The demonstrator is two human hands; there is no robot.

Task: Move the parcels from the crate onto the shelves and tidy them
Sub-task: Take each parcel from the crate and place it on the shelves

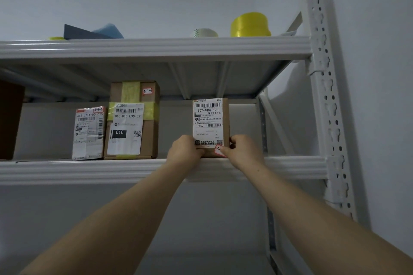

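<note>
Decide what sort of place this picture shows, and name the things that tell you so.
Probably a parcel storeroom or pickup point: metal shelving, a box with a barcode label, the parcel that the left hand and right hand hold, and a tape roll on top.

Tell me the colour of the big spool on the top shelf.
Bright yellow. The big spool shows best in the head view, the only one.
</note>
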